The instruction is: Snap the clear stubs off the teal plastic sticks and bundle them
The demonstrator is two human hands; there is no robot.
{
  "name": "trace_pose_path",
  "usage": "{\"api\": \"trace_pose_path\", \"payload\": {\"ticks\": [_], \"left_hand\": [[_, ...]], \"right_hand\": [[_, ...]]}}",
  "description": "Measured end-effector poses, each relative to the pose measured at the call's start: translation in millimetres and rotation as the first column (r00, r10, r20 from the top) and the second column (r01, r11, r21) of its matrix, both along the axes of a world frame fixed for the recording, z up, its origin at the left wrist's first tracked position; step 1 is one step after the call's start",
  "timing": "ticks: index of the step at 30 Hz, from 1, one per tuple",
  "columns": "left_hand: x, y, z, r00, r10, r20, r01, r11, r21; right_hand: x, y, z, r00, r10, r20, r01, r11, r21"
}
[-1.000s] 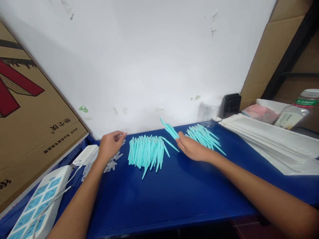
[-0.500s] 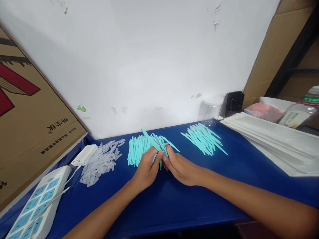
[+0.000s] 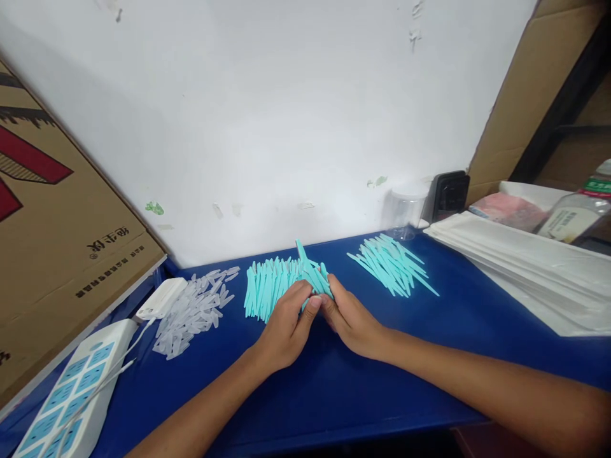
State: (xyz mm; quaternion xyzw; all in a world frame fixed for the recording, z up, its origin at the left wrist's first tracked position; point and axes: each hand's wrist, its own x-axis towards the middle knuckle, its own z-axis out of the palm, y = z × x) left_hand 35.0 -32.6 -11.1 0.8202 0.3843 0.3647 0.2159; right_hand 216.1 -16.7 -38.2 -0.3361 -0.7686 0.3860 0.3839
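Note:
Both my hands are closed on a small bunch of turquoise eyebrow razors (image 3: pixel 315 278), held just above the table. My left hand (image 3: pixel 287 326) grips the bunch from the left, with its thumb across the lower ends. My right hand (image 3: pixel 356 321) pinches it from the right, and the thumbs nearly touch. One razor sticks up higher than the others. Behind my left hand lies a row of the same razors (image 3: pixel 267 285), partly covered by the hand. Another pile of razors (image 3: pixel 391 264) rests farther right. Small translucent caps (image 3: pixel 193 312) are heaped on the left.
A white power strip (image 3: pixel 79 388) and a white charger box (image 3: pixel 162 298) with a cable stand at left, beside a cardboard box (image 3: pixel 71 242). At back right are a clear jar (image 3: pixel 407 213), white plastic bags (image 3: pixel 520 270) and a bottle (image 3: pixel 575 213). A white wall (image 3: pixel 305 127) closes the back.
My hands have moved slightly right with the bunch, away from the row of razors. The razors in the bunch have turned more upright, and the loose one beside the row no longer shows.

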Motion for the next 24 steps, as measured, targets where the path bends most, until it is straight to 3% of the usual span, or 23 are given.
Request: {"api": "trace_pose_path", "payload": {"ticks": [3, 9, 17, 24], "left_hand": [[-1.2, 1.0, -0.5, 1.0, 0.009, 0.002, -0.009, 1.0, 0.01], [-7.2, 7.2, -0.6, 1.0, 0.003, 0.005, -0.003, 1.0, 0.026], [-11.4, 12.2, -1.9, 1.0, 0.022, -0.019, -0.021, 0.999, 0.04], [-12.2, 13.7, -3.2, 0.998, 0.052, -0.036, -0.051, 0.999, 0.015]], "right_hand": [[0.8, 0.2, 6.2, 0.984, -0.154, -0.088, 0.155, 0.988, 0.01], [1.1, 10.5, 12.5, 0.922, -0.243, -0.3, 0.219, 0.969, -0.112], [3.6, 30.6, -4.6, 0.927, -0.26, -0.27, 0.181, 0.941, -0.287], [6.1, 33.5, -5.3, 0.926, -0.282, -0.25, 0.203, 0.932, -0.301]]}}
